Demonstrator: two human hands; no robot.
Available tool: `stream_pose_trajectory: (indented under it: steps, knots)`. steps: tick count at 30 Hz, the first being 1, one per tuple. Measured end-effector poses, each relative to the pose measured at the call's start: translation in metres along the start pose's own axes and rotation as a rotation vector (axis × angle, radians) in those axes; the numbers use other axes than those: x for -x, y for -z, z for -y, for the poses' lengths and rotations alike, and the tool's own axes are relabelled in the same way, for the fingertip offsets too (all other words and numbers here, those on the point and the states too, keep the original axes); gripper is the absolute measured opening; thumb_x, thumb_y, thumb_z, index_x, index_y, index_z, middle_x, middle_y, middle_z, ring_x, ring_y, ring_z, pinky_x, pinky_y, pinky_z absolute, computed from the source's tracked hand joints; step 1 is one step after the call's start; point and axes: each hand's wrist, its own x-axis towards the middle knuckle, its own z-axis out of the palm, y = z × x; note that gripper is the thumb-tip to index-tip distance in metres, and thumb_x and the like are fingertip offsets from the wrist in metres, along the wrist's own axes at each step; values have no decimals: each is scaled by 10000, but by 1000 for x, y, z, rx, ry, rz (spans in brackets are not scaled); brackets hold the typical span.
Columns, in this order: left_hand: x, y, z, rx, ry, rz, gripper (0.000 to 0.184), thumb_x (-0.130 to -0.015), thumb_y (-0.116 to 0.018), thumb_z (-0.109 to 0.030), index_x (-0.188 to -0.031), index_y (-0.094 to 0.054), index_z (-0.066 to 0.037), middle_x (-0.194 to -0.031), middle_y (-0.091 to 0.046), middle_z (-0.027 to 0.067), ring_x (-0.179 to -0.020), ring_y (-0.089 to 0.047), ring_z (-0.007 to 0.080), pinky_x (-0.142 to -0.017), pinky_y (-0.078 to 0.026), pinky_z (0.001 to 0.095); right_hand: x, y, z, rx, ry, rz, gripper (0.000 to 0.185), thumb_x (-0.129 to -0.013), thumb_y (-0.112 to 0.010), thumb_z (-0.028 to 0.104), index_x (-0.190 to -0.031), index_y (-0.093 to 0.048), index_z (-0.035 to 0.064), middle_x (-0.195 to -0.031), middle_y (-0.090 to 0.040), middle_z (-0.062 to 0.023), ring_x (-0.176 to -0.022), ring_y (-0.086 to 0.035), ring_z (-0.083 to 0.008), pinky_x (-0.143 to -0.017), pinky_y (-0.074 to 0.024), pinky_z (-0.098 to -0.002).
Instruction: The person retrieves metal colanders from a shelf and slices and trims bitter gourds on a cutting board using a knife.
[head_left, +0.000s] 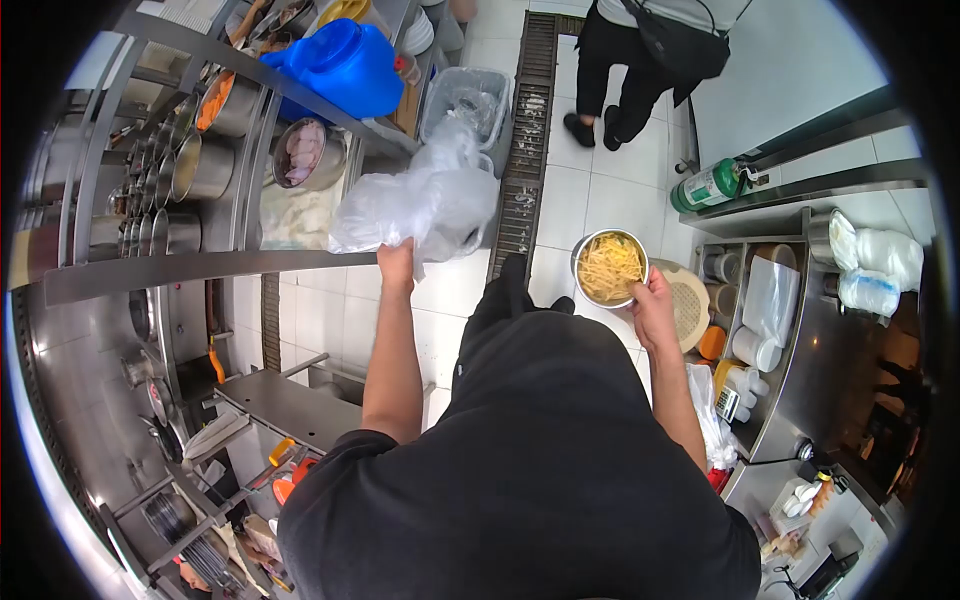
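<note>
My left hand (396, 264) is closed on the edge of a large translucent plastic bag (425, 195), which bunches up beyond my fingers beside the steel counter. What the bag contains, if anything, I cannot make out. Out to the right, my right hand (654, 308) grips the rim of a round metal container (577, 262). Thin yellow strips (611, 267), like cut potato, fill it. The container is held above the white tiled floor.
Metal pots of food (205, 168) and a blue jug (345, 68) stand on the left counter. A clear bin (466, 100) is beside the floor drain (522, 140). Ahead is a person in dark trousers (640, 60). A green cylinder (712, 186) and shelving (790, 350) line the right.
</note>
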Motion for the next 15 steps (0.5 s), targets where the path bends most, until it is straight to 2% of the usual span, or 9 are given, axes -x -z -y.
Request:
stream_pose_trajectory:
  steps: [3,4,6,8,11,14,15]
  knots:
    - [-24,-8,26,-270,-48,-34,361,-778,-687,-49,-1117,-679,75,-1029,-746,143,-924,-715,261,-842,-546,377,-23,21,-7,1,-4,8,116,-927,-514,-51,-951,-511,63,-873,-646,-50,-705,-673,-117,-618,-637,-320]
    - [-29,-11,35,-388,-46,-57,382,-769,-691,-74,-1122,-680,71,-1038,-748,162,-942,-719,286,-856,-544,387,-27,18,0,-38,-6,18,126,-924,-519,-54,-943,-509,70,-864,-641,-43,-666,-638,-98,-583,-599,-295]
    - [-45,-26,44,-612,-46,-102,426,-750,-699,-124,-1132,-681,63,-1055,-751,201,-977,-726,338,-884,-541,407,-37,10,15,-22,-13,-22,130,-923,-520,-56,-936,-505,73,-864,-640,-41,-656,-627,-92,-588,-596,-294]
    - [-60,-43,49,-552,-23,-78,473,-739,-697,-152,-1167,-683,51,-1090,-748,224,-1026,-722,369,-913,-539,415,-54,6,25,-32,-10,-45,130,-926,-517,-56,-932,-503,74,-874,-641,-43,-663,-632,-92,-608,-609,-303]
    - [-85,-65,62,-580,31,-38,513,-728,-704,-168,-1189,-688,58,-1116,-748,240,-1058,-722,387,-931,-543,425,-98,27,22,-18,-23,58,187,-911,-530,-55,-1056,-563,58,-1014,-675,-44,-834,-680,-118,-753,-616,-312]
    - [-123,-87,74,-673,104,87,524,-718,-719,-178,-1177,-699,75,-1109,-751,250,-1054,-726,389,-930,-550,432,-136,2,50,-33,-53,10,202,-913,-531,-55,-1079,-568,55,-1029,-682,-53,-853,-685,-127,-779,-615,-322]
    - [-138,-97,80,-699,128,144,526,-715,-725,-182,-1170,-703,81,-1103,-752,253,-1050,-728,390,-928,-553,434,-151,-10,61,-30,-51,-25,174,-923,-518,-54,-1053,-551,57,-1006,-683,-63,-825,-695,-138,-740,-626,-336]
